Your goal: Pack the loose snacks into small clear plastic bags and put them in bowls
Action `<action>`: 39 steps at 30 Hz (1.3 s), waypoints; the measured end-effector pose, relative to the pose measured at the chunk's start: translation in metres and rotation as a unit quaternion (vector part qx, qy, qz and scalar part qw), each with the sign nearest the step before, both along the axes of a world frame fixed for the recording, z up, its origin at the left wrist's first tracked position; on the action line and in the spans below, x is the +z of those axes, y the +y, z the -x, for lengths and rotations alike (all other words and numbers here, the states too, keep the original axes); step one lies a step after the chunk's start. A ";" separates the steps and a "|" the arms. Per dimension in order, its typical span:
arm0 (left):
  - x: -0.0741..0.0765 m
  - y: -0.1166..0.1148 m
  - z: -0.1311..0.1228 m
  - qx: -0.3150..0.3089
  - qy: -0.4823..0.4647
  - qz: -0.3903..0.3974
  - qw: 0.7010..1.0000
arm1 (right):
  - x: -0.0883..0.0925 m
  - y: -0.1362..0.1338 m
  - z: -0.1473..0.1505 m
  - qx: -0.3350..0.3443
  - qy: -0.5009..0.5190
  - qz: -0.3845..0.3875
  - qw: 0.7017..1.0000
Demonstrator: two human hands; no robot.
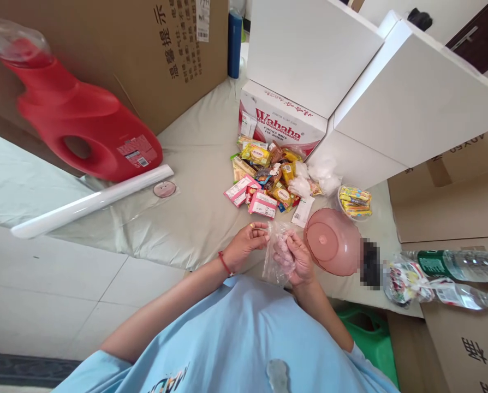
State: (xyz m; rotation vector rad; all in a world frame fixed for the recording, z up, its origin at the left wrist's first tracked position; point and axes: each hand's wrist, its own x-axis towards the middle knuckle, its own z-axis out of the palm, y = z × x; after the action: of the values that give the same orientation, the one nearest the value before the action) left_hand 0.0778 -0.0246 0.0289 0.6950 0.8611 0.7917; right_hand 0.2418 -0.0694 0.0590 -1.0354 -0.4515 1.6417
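Note:
A clear plastic bag (275,271) hangs between my two hands, close in front of my body. With thumb and fingers pinched together, my left hand (250,240) holds its upper left edge. My right hand (299,257) grips the bag's right side, and some of its fingers show through the film. Just beyond the hands lies a pile of wrapped snacks (283,195) in yellow, pink and brown packaging. A pink translucent bowl (323,237) stands right of my right hand, with a white packet (303,211) by its rim.
A tub of yellow sticks (353,199) and crumpled white plastic bags (326,172) sit behind the bowl. A Wahaha carton (285,117) backs the pile. To the left are a red jug (80,120) and a white roll (100,199). Bottles (465,265) lie at right.

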 end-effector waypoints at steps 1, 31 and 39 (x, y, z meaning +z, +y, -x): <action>-0.003 0.002 0.002 0.000 -0.003 -0.002 1.000 | 0.001 -0.001 -0.006 -0.013 -0.013 0.007 1.000; 0.041 -0.022 0.016 0.014 0.059 -0.232 0.971 | 0.046 -0.008 -0.039 0.036 -0.141 -0.062 0.987; 0.039 0.003 0.076 0.139 0.114 -0.121 0.976 | 0.051 0.004 -0.086 0.199 -0.186 -0.072 0.959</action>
State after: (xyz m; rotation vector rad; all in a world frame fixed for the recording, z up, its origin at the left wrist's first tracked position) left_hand 0.0013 -0.0212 0.0675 0.9046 1.0977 1.0949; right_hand 0.3279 -0.0655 0.1100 -1.2004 -1.0742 1.7293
